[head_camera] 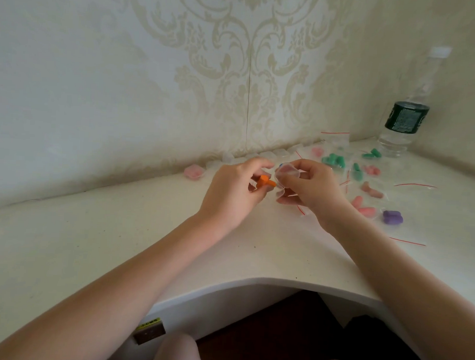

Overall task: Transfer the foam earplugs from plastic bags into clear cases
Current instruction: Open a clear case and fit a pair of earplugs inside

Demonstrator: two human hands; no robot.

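Cream wallpaper (154,67) with a pale damask scroll pattern covers two walls that meet in a corner at the right, a thin vertical seam running down the pattern near the middle. Below it a white tabletop (92,241) fills the corner, its front edge cut in a curve toward the seated person, with dark floor (279,326) and the person's knees showing beneath. A clear water bottle (405,119) with a dark green label stands upright in the corner at far right. Scattered on the tabletop just right of the hands lie small clear plastic bags with red zip strips (414,185), holding green earplugs (334,160), pink earplugs (364,210) and a purple pair (392,217). A row of empty clear cases (270,155) lines the foot of the wall behind the hands, and a case filled with pink earplugs (193,172) sits alone to the left. Above the middle of the tabletop, the left hand (230,190) pinches orange earplugs (267,182) between curled fingers, their tips just beside the open clear case (285,173) that the right hand (312,188) grips with thumb and fingers, its lid tilted up; whether the earplugs touch the case cannot be told
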